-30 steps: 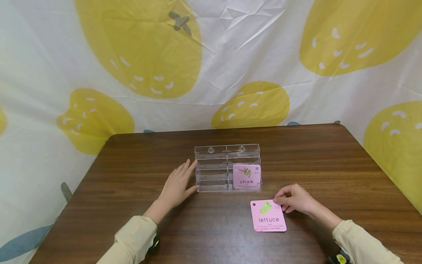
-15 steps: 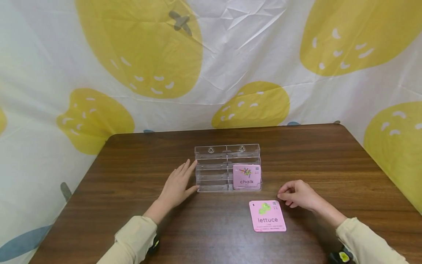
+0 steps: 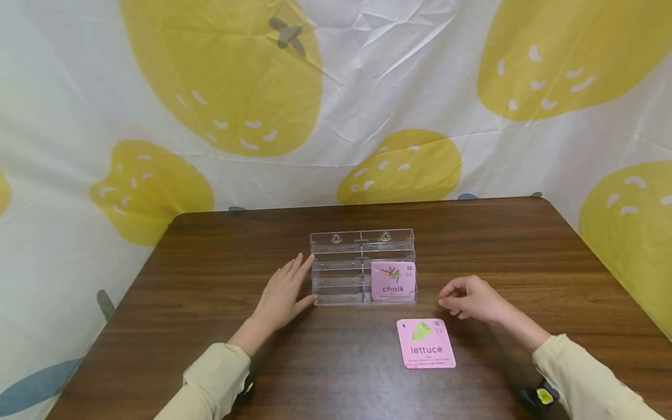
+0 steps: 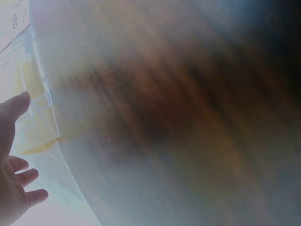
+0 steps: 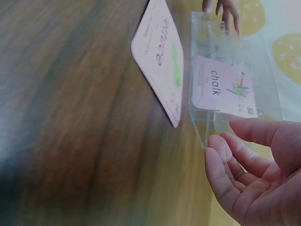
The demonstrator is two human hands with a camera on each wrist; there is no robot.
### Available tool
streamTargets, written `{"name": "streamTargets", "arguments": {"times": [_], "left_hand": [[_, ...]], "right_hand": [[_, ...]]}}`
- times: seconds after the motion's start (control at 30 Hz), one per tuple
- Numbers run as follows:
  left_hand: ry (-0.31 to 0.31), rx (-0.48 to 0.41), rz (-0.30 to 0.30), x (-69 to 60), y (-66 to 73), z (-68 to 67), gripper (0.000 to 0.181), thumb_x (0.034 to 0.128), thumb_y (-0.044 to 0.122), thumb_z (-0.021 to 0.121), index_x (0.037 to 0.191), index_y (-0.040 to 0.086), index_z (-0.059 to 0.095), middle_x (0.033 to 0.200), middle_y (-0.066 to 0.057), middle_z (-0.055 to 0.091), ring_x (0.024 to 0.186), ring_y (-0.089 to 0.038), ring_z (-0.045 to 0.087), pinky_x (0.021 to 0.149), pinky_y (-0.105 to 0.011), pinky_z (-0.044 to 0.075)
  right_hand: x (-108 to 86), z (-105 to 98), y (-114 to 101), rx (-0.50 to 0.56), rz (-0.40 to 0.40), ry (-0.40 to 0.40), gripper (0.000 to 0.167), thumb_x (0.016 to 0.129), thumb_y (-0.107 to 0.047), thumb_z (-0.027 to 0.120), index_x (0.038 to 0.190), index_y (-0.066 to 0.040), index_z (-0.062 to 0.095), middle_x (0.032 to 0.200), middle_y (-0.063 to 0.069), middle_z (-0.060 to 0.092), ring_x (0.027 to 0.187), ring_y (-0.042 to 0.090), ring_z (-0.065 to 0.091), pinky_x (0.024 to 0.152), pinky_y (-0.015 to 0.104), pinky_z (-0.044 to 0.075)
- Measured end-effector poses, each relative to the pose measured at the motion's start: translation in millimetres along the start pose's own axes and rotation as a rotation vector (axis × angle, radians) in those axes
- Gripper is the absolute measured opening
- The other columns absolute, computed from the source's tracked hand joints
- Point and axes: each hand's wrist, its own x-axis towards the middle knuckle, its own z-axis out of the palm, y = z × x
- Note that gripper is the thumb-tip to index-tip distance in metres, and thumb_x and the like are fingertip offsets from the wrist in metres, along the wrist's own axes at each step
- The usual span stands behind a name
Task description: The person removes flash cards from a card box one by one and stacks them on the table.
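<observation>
A clear plastic rack (image 3: pixel 337 282) with two columns of stepped pockets stands mid-table. My left hand (image 3: pixel 280 293) touches its left side, fingers spread and thumb near the lower front corner. In the rack's lower right pocket sits a pink card reading "chalk" (image 3: pixel 393 282). The pink "lettuce" card (image 3: pixel 427 344) lies flat on the table, in front of the rack and to the right. Just above and right of that card, my right hand (image 3: pixel 475 300) hovers with loosely bent fingers. The right wrist view shows nothing between the right thumb (image 5: pixel 256 129) and fingers.
The brown wooden table (image 3: pixel 220 245) has rounded far corners. Behind it and along both sides hangs a white cloth (image 3: pixel 294 181) printed with yellow lemons.
My right hand has let go of the lettuce card's upper right corner and moved slightly away, toward the far side. The card shifted a little left. My left hand stays at the rack.
</observation>
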Motion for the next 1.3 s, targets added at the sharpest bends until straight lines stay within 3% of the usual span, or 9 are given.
{"name": "streamTargets", "arguments": {"times": [0.47,0.67,0.97,1.3], "left_hand": [[0.001,0.008,0.000,1.5,0.7,-0.6,0.079,0.0811,0.035,0.067,0.144,0.013,0.025,0.142,-0.021,0.031,0.126,-0.035,0.036,0.100,-0.053,0.031],[-0.010,0.017,-0.006,1.7,-0.4,-0.3,0.079,0.0816,0.035,0.066,0.145,0.014,0.023,0.143,-0.020,0.030,0.127,-0.035,0.036,0.101,-0.053,0.029],[0.008,0.036,-0.003,2.6,-0.9,1.5,0.078,0.0806,0.037,0.066,0.144,0.014,0.026,0.141,-0.020,0.034,0.126,-0.034,0.037,0.100,-0.054,0.030],[0.013,0.032,0.001,1.1,-0.5,2.3,0.078,0.0809,0.036,0.066,0.143,0.013,0.027,0.141,-0.020,0.034,0.126,-0.034,0.037,0.100,-0.054,0.030]], "right_hand": [[10.6,-3,-21,-0.040,-0.071,0.028,0.020,0.080,-0.009,0.066,0.092,0.007,0.064,0.068,0.003,0.057,0.060,0.014,0.053,0.052,0.024,0.048],[19.5,-2,-26,-0.074,-0.089,0.076,0.021,0.079,-0.010,0.066,0.093,0.005,0.063,0.070,0.004,0.058,0.059,0.014,0.053,0.051,0.024,0.047],[30.8,1,-30,-0.026,-0.111,0.128,0.029,0.079,-0.008,0.067,0.102,0.008,0.059,0.077,0.008,0.060,0.065,0.013,0.054,0.055,0.024,0.049],[38.5,4,-35,-0.044,-0.150,0.194,0.030,0.075,-0.007,0.070,0.100,0.008,0.061,0.077,0.008,0.062,0.065,0.016,0.055,0.052,0.021,0.046]]}}
